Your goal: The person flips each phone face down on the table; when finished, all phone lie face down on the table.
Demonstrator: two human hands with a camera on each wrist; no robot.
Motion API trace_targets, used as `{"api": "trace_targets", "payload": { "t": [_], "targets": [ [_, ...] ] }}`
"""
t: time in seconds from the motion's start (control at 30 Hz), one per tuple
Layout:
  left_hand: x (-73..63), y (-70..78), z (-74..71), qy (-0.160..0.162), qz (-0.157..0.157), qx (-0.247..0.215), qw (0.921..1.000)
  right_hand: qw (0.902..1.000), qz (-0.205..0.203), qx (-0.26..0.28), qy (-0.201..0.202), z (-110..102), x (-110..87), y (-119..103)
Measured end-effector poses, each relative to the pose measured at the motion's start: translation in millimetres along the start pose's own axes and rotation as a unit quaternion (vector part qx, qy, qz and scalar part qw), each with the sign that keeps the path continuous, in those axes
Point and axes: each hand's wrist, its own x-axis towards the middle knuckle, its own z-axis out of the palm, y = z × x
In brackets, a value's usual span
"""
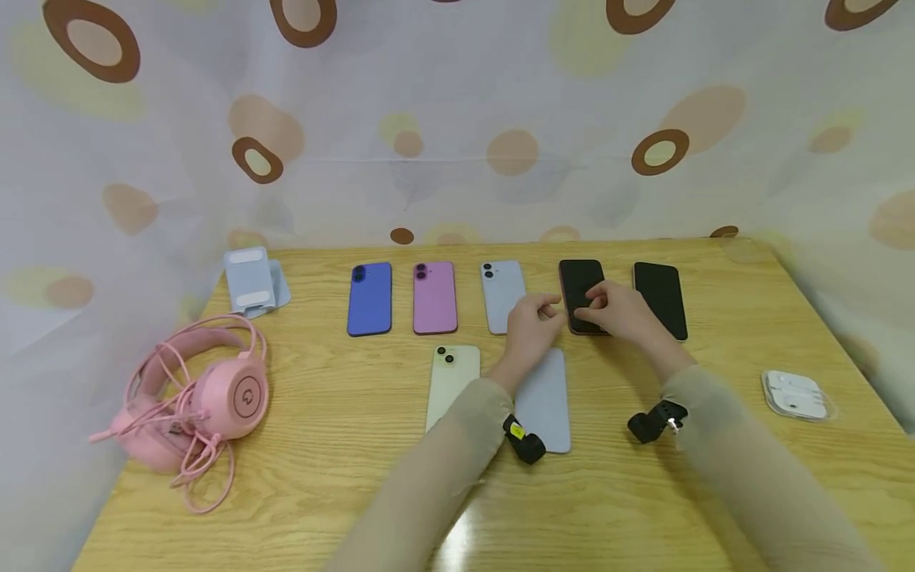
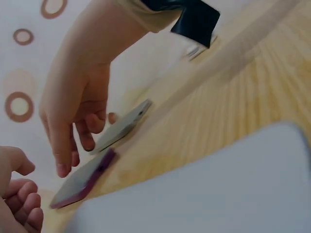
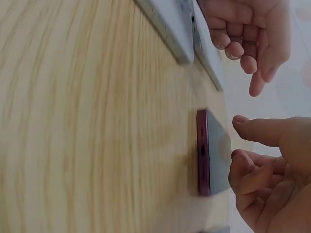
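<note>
My right hand [image 1: 611, 310] hovers over the lower part of a phone [image 1: 581, 278] lying screen up, its magenta edge [image 3: 203, 155] visible in the right wrist view. Its fingers are loosely bent and grip nothing; whether a fingertip touches the glass I cannot tell. Just left of that phone is my left hand [image 1: 532, 326], fingers relaxed and holding nothing. Beneath the left wrist lies a pale blue phone [image 1: 546, 397], partly covered by the arm. Behind the left hand a light blue phone [image 1: 503, 286] rests back up. Another dark-screened phone [image 1: 659, 294] lies to the right.
Left of the hands lie a blue phone [image 1: 370, 300], a pink phone [image 1: 434, 298] and a cream phone [image 1: 456, 377]. Pink headphones [image 1: 229, 397] and a light blue stand [image 1: 250, 282] sit at the left. Boxed white earphones [image 1: 795, 395] lie near the table's right edge.
</note>
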Motion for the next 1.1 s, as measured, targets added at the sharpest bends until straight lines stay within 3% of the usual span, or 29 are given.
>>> {"api": "trace_targets", "payload": {
  "t": [0.2, 0.3, 0.37, 0.43, 0.53, 0.73, 1.1],
  "targets": [
    [-1.7, -2.4, 25.8, 0.022, 0.006, 0.006, 0.9997, 0.9994, 0.020, -0.027, 0.006, -10, -6.3, 18],
    [-2.2, -3.6, 29.8, 0.013, 0.021, 0.082, 0.9963, 0.9990, 0.025, -0.037, 0.002, -12, -7.4, 24],
    [-2.7, -3.6, 31.6, 0.003, 0.030, 0.156, 0.9873, 0.9988, 0.027, -0.042, -0.003, -12, -7.9, 27],
    [-4.2, -2.9, 32.4, -0.013, 0.036, 0.226, 0.9733, 0.9985, 0.027, -0.047, -0.008, -12, -8.0, 28],
    [-6.2, -1.6, 32.7, -0.021, 0.043, 0.287, 0.9568, 0.9985, 0.021, -0.049, -0.008, -10, -7.8, 28],
    [-8.2, -2.2, 32.1, -0.012, 0.061, 0.325, 0.9437, 0.9993, 0.030, -0.019, 0.006, -5, -9.9, 29],
    [-11.8, -2.8, 31.5, -0.022, 0.073, 0.316, 0.9456, 0.9936, 0.071, 0.087, -0.006, -8, -9.8, 33]
  ]
}}
